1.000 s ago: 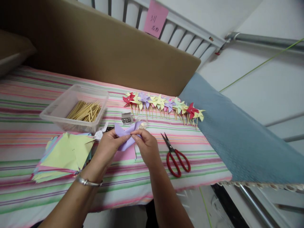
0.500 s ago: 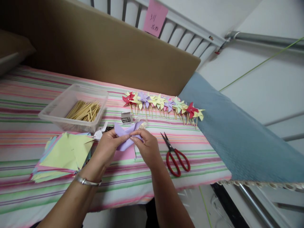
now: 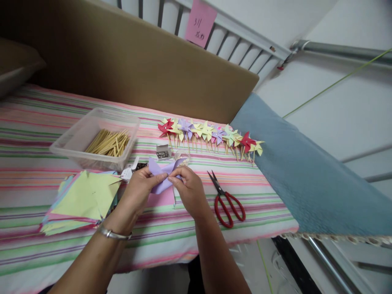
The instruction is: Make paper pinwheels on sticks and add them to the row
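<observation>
A purple paper piece [image 3: 162, 173] with folded corners is pinched from both sides above the striped cloth. My left hand [image 3: 139, 192] grips its left part with thumb and fingers closed. My right hand [image 3: 190, 190] pinches the folded tips at the paper's middle. A pink paper square [image 3: 161, 198] lies on the cloth under the hands. A small box of metal pins [image 3: 163, 152] sits just beyond the purple paper.
A clear tub of wooden sticks [image 3: 104, 141] stands at the left rear. A stack of coloured paper squares [image 3: 81, 198] lies to the left. Red scissors [image 3: 226, 200] lie to the right. A row of finished pinwheels [image 3: 211, 134] lines the back, before a cardboard sheet [image 3: 137, 61].
The hands have barely shifted; the fingers keep working the purple paper's corners toward its middle. Nothing else on the cloth has moved.
</observation>
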Tool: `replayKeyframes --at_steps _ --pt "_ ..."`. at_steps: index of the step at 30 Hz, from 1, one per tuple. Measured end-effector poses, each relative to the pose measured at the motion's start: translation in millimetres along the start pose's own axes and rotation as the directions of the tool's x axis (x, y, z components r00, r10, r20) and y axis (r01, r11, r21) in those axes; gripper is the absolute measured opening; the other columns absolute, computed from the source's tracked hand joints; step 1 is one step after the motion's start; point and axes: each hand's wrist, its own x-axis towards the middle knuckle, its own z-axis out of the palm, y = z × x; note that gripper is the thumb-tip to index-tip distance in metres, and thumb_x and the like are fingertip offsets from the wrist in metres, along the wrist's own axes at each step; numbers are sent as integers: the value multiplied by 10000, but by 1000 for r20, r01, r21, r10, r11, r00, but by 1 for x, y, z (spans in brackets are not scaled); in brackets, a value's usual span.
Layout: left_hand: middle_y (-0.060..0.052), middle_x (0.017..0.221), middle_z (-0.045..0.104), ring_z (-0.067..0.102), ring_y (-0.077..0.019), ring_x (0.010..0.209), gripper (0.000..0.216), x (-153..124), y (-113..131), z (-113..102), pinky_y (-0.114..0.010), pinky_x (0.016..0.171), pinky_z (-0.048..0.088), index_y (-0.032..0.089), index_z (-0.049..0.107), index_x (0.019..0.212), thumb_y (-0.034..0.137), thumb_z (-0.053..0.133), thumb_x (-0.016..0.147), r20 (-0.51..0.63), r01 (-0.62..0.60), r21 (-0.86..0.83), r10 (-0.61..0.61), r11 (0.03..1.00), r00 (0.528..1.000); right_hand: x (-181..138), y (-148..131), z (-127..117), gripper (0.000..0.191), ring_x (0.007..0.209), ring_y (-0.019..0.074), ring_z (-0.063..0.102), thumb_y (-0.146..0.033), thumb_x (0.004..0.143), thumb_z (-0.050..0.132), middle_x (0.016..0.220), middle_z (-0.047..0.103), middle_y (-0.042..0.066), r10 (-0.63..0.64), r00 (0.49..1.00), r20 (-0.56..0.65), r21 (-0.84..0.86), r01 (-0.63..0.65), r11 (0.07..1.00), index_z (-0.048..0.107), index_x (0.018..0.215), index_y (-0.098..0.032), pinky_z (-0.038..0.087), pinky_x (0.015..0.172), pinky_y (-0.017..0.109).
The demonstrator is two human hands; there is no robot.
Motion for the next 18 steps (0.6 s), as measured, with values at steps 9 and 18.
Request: replayKeyframes --at_steps 9,18 --pt "-31 771 737 645 -162 713 267 -1 -3 2 -263 711 472 178 746 827 253 809 579 3 -7 -39 7 999 1000 1 0 3 63 955 197 543 -188 743 604 879 579 26 50 999 5 15 -50 999 608 684 -210 390 862 318" --pt "-30 764 734 628 -134 688 234 -2 -3 4 -228 675 459 172 744 827 254 789 612 -8 2 -52 -2 999 1000 0 3 6 50 1112 213 520 -195 735 613 988 623 41 149 989 -14 64 -148 987 624 688 -210 365 928 313"
